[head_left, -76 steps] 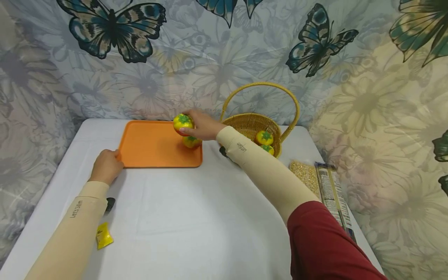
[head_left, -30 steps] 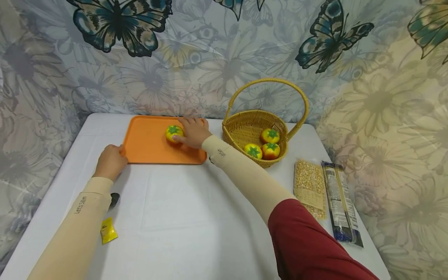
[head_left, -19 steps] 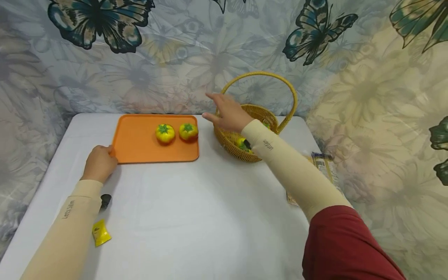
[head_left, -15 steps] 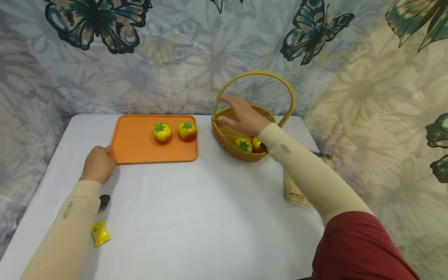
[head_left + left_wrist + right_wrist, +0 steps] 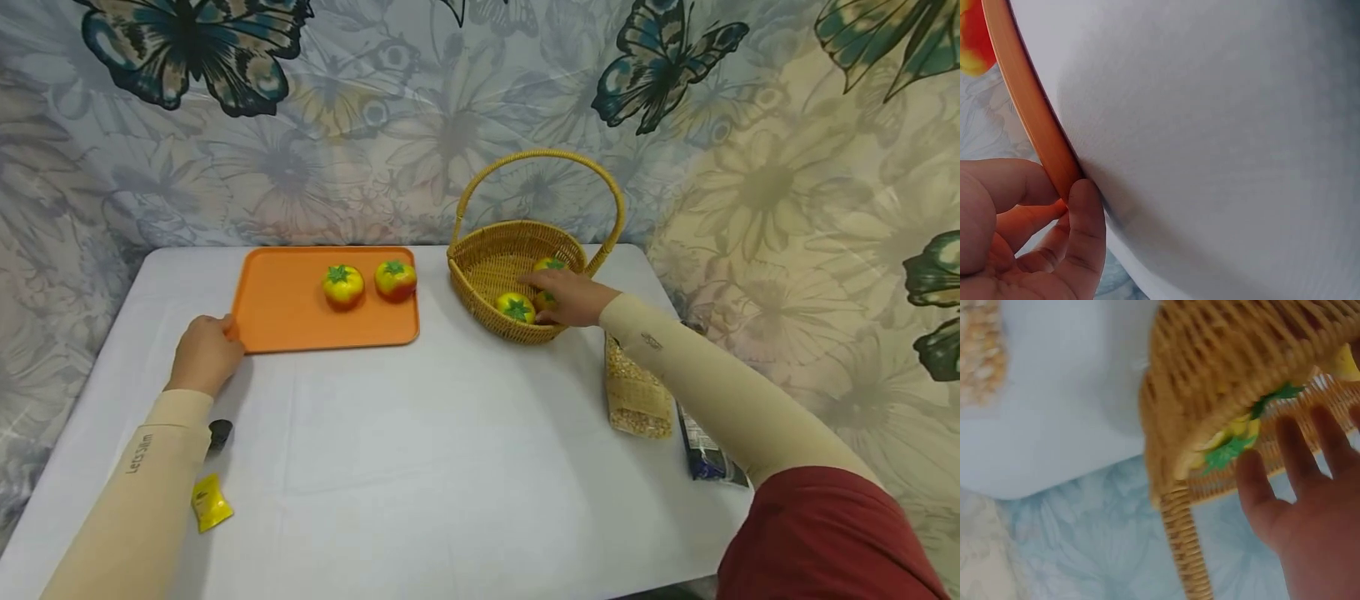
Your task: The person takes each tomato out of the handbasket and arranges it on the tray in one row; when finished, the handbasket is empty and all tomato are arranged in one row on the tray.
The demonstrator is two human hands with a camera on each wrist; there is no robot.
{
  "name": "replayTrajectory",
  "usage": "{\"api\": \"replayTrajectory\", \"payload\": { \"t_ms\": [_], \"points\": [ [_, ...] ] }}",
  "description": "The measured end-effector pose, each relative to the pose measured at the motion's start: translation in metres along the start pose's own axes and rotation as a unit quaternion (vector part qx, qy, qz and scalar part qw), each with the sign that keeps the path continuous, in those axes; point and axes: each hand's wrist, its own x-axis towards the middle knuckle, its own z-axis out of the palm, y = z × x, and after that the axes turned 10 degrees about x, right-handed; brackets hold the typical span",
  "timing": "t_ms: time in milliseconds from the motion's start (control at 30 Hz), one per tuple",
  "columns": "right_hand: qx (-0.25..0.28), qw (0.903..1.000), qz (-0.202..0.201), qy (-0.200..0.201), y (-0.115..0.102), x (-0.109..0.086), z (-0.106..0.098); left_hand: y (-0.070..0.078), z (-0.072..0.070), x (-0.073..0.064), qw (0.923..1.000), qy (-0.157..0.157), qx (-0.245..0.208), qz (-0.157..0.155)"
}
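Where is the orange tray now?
In the head view, the orange tray lies at the back left of the white table, its edge pinched by the left hand, the wicker basket to its right.

Count: one basket (image 5: 495, 254), three fruits (image 5: 515, 309) inside it; left of it one tray (image 5: 285, 300), two more fruits (image 5: 342, 287), one sachet (image 5: 212, 503); right, two bags (image 5: 637, 400).

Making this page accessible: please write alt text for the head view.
A person's right hand reaches into a wicker basket of yellow-red fruits, while the left hand grips an orange tray bearing two more. Both stand on a white-covered table.
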Motion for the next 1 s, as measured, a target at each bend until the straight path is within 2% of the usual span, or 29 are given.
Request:
{"api": "replayTrajectory", "payload": {
  "t_ms": [133,267,667,767,867,1000],
  "points": [
    [-0.004,0.9989,-0.027,-0.039,-0.004,0.009,0.003,-0.001,0.002,0.0,0.9999,-0.006,-0.003,-0.012],
    [-0.002,0.9976,-0.046,-0.051,-0.007,0.017,0.007,0.0,0.002,0.001,0.9998,-0.008,0.0,-0.016],
    [0.061,0.9974,0.003,-0.039,-0.008,0.027,0.008,0.001,-0.001,0.002,0.9999,-0.001,-0.004,-0.009],
    [0.084,0.9961,0.012,-0.021,-0.009,0.026,0.004,0.002,-0.002,0.002,1.0,0.002,-0.004,-0.005],
    [0.105,0.9944,0.008,0.014,-0.014,0.024,-0.003,0.002,-0.002,0.001,1.0,0.003,-0.005,-0.004],
    [0.123,0.9906,-0.017,0.058,-0.036,0.025,-0.013,0.001,-0.001,0.001,1.0,0.007,-0.002,-0.006]
  ]
}}
